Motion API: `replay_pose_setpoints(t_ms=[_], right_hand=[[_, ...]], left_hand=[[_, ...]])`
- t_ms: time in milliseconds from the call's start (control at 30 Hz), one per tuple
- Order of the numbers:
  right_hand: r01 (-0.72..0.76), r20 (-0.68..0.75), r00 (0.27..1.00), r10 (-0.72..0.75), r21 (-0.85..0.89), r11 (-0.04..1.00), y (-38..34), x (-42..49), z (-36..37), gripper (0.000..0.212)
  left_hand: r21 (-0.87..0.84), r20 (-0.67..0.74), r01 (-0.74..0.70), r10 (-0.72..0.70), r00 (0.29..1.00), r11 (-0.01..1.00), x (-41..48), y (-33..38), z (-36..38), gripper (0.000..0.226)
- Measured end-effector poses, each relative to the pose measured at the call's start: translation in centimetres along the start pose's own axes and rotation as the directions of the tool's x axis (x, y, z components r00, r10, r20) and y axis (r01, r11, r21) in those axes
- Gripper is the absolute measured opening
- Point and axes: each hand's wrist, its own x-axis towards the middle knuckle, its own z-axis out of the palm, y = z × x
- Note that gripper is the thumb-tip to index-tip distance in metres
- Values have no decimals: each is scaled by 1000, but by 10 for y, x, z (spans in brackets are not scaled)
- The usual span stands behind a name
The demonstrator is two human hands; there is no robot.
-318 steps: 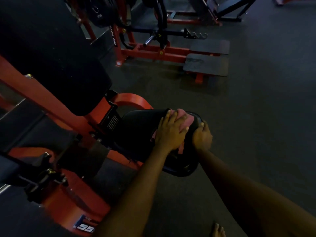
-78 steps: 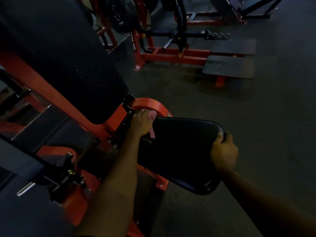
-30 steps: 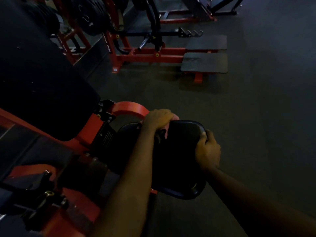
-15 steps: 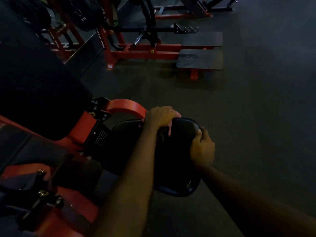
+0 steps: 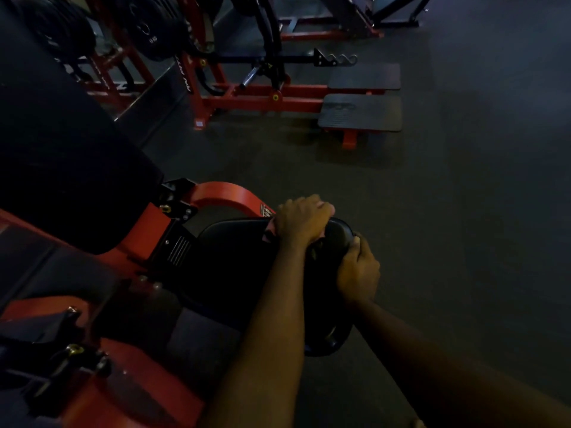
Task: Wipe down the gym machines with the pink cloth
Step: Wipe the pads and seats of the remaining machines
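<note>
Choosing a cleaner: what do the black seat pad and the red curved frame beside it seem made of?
The black seat pad: likely vinyl-covered padding, smooth with faint sheen at its rim. The red curved frame: apparently painted metal, even satin coat, bolted bracket.

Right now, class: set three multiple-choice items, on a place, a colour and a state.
1. Where is the pink cloth? A under the left hand, at the seat pad's far edge; B in a bucket; C on a shelf.
2. What colour is the machine frame? A blue; B red; C yellow.
3. What is the right hand doing? A hanging free; B pointing; C gripping the seat pad's edge.
Answers: A, pink shows at that hand's edges; B, the frame by the seat is red; C, it curls over the rim.
</note>
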Motion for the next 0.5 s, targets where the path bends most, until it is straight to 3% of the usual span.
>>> replay_pose_setpoints(t_ms=[100,200,300,367,400,433,500], right_hand=[[-103,12,995,103,108,989,-7,-7,-9,47],[-113,-28,993,111,-90,990,-25,3,-15,50],[126,-74,984,-159,-334,934,-80,19,-17,41],[355,123,934,-335,-430,830,-124,21,-5,45],[432,260,901,-347,-482,762,-137,20,8,48],[457,379,882,-281,-540,706,-144,15,22,53],[389,512,859,8,-662,640,-139,10,47,79]], left_hand=[[-241,-9,6,-8,1000,971,-15,-1,-4,71],[-532,-152,-85,3,988,842,-31,-9,-16,53],[-795,-252,17,-357,900,606,-60,-20,-32,47],[-813,-227,93,-461,858,574,-73,-39,-34,44],[-795,-215,140,-490,845,590,-77,-50,-33,43],[-756,-210,183,-497,842,629,-80,-61,-30,42],[-707,-181,237,-496,849,666,-86,-75,-27,41]])
